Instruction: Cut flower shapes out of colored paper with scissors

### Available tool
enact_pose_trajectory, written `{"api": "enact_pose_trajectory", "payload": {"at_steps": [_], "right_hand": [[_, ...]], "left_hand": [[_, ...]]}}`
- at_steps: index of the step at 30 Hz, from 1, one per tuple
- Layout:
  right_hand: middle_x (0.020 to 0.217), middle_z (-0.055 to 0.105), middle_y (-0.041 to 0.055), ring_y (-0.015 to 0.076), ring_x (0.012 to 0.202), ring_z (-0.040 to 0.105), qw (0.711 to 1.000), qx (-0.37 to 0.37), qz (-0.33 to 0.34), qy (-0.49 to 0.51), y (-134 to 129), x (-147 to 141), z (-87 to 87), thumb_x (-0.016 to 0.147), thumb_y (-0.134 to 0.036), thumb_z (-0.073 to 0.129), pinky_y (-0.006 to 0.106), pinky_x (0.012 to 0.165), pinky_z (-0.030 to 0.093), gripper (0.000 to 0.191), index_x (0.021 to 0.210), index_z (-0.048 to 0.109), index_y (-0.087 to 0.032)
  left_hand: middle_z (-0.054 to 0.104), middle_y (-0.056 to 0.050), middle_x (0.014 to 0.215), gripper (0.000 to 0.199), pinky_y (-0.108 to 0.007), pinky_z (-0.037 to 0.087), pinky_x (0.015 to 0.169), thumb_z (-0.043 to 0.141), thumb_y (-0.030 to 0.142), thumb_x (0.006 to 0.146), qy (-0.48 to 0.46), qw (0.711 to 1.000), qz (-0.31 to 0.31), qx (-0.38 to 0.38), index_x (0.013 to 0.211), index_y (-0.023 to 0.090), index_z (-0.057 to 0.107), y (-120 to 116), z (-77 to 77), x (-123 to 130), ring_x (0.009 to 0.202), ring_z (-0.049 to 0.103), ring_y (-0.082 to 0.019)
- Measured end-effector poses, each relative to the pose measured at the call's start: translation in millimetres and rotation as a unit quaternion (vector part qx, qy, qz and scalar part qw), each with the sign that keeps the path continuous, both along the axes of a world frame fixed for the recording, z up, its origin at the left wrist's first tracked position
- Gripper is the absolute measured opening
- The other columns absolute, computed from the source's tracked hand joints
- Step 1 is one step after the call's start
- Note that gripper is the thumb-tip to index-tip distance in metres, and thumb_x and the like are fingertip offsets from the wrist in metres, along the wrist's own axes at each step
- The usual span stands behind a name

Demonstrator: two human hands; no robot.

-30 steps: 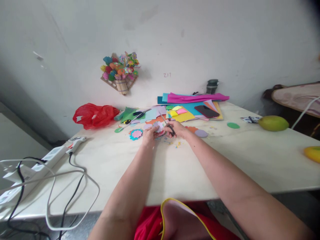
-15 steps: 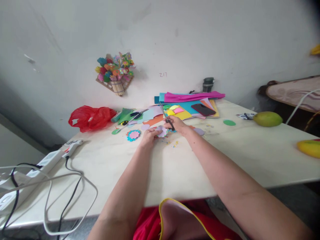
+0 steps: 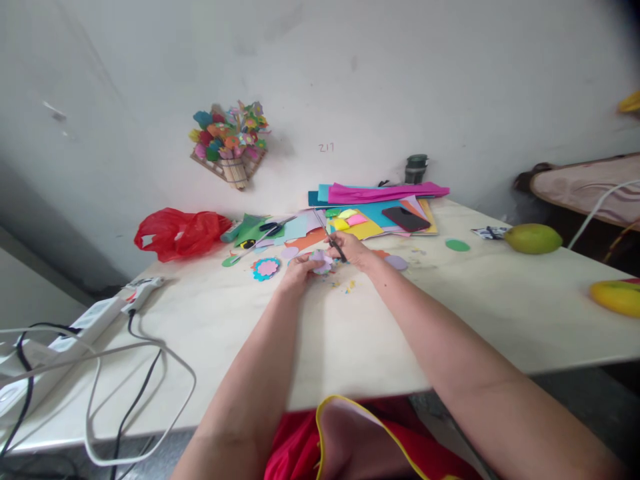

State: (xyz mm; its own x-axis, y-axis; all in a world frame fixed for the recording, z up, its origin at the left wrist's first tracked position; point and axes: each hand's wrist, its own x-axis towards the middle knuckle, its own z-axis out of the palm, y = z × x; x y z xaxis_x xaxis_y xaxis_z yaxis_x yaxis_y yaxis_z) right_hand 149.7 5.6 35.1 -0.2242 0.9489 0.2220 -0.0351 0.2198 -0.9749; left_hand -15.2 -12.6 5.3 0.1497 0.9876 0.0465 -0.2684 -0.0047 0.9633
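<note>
My left hand (image 3: 301,268) pinches a lilac paper flower (image 3: 321,263) with scalloped edges, low over the table. In my right hand (image 3: 352,249) is a pair of scissors (image 3: 335,245), its fingers closed round the dark handles and the blades pointing away and up to the left. The scissors are close to the flower's right side; whether they touch it I cannot tell. To the left of my left hand lies a layered blue and pink paper flower (image 3: 266,269). Small paper scraps (image 3: 349,287) are scattered below my hands. A lilac paper circle (image 3: 396,263) lies beyond my right wrist.
Coloured paper sheets (image 3: 370,230) with a phone (image 3: 405,219) on them are at the back. A second pair of scissors (image 3: 270,230) and a red plastic bag (image 3: 183,233) lie left. A power strip (image 3: 90,325) with cables is far left, mangoes (image 3: 534,239) right.
The scissor blades have spread apart and their tips have swung slightly left. The lilac flower has turned or shifted a little in my left hand. The camera view has moved slightly.
</note>
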Motion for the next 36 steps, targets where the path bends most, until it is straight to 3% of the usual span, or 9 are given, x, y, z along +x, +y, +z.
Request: {"api": "enact_pose_trajectory", "payload": {"at_steps": [14,18,26,36], "right_hand": [[0.056,0.054,-0.0083,0.0071,0.045,0.051,0.998,-0.059,-0.016,0.034,-5.3,-5.4,5.2,0.057,-0.005,0.071,0.018,0.043,0.040,0.029,0.078,0.057,-0.018],[0.054,0.056,-0.0058,0.0079,0.044,0.052,0.998,-0.060,-0.024,0.017,-7.3,-2.6,7.2,0.062,-0.014,0.078,0.017,0.036,0.030,0.027,0.078,0.056,-0.018],[0.058,0.063,0.0008,0.0080,0.043,0.053,0.995,-0.013,0.081,-0.060,-0.9,20.5,1.1,0.074,-0.048,0.075,0.017,0.035,0.029,0.037,0.075,0.059,-0.015],[0.062,0.069,0.0061,0.0102,0.043,0.057,0.963,-0.019,0.188,-0.192,0.5,29.9,3.1,0.077,-0.053,0.071,0.018,0.035,0.035,0.042,0.070,0.061,-0.013]], "left_hand": [[0.072,-0.009,0.068,0.022,-0.034,0.055,0.066,0.082,0.017,0.048,-0.028,0.999,0.027,0.006,0.065,0.013,0.070,-0.5,2.2,-1.3,0.065,0.068,-0.024],[0.072,-0.009,0.068,0.021,-0.034,0.055,0.068,0.082,0.016,0.048,-0.039,0.998,0.045,0.007,0.064,0.013,0.069,0.2,2.4,-1.7,0.066,0.068,-0.023],[0.072,-0.007,0.073,0.022,-0.039,0.058,0.076,0.081,0.013,0.051,-0.115,0.989,0.093,-0.007,0.067,0.013,0.067,4.0,2.7,-2.5,0.068,0.070,-0.022],[0.071,-0.005,0.067,0.018,-0.037,0.058,0.070,0.080,0.013,0.052,-0.140,0.983,0.121,-0.017,0.064,0.015,0.066,4.8,3.4,-3.8,0.066,0.069,-0.021]]}}
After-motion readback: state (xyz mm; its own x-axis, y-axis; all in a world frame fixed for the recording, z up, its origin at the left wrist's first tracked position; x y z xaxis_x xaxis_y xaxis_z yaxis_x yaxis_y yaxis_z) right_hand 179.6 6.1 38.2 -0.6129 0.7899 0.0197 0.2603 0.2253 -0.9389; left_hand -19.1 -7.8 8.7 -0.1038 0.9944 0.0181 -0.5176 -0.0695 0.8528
